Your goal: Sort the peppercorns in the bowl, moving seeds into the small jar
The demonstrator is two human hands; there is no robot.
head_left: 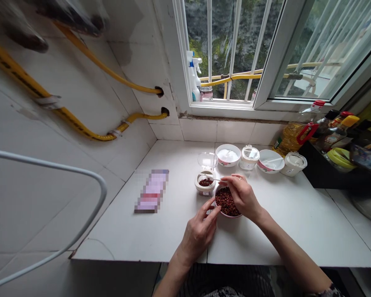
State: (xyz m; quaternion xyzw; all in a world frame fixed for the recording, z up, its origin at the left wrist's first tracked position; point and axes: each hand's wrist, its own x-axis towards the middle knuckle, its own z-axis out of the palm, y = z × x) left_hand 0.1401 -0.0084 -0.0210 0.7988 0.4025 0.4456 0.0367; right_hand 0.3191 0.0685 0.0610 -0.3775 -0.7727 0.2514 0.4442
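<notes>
On my feed, the half-open left hand point(200, 227) touches the round pink-rimmed bowl point(230, 216) of dark-red flakes point(227, 202) on the bench point(170, 235); I'd steady it and, right hand point(243, 197) pinching the slim white spoon point(208, 176), work low over the squat white jar point(201, 190) alongside.

1. Your spoon point(215, 178) is white.
2. The dried pieces point(226, 202) before you are deep red-brown with darker flecks; their bowl point(229, 216) has a pale pink edge.
3. Your small jar point(205, 191) is off-white, with dark red contents point(205, 182).
4. Beyond it, you see a white dish point(228, 163) with pinkish-red patterning.
5. The blurred packet point(152, 191) on your left is lilac, banded red.
6. Your oil bottle point(289, 138) is golden, red-capped and red-handled.
7. You face yellow pipes point(77, 122) with black marks.
</notes>
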